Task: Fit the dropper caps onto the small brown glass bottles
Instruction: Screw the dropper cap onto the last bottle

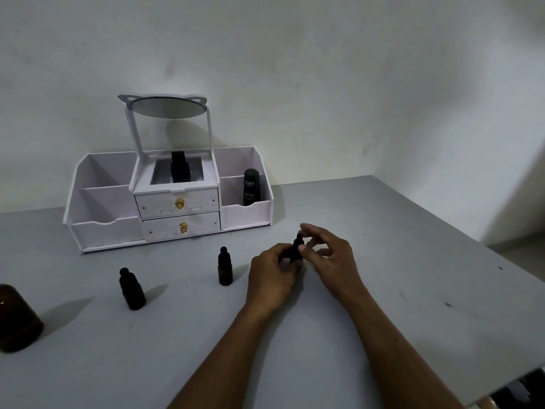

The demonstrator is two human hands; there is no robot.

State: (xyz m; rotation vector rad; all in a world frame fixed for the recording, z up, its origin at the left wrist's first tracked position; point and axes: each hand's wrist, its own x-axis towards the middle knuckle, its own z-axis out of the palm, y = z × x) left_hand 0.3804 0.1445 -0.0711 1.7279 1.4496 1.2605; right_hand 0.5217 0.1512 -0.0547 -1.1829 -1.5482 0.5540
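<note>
My left hand [272, 278] is wrapped around a small brown glass bottle [295, 255] held just above the grey table; most of the bottle is hidden by the fingers. My right hand [328, 252] pinches the black dropper cap [299, 239] sitting on that bottle's top, thumb and forefinger on it. Two more small brown bottles stand upright on the table with black dropper caps on: one [225, 267] just left of my left hand, another [131, 289] farther left.
A white cosmetic organiser [247, 214] with a mirror, two drawers and a dark Kahf bottle [251, 187] stands at the back against the wall. A larger brown jar [16, 318] sits at the left edge. The table's edge [516, 281] runs along the right.
</note>
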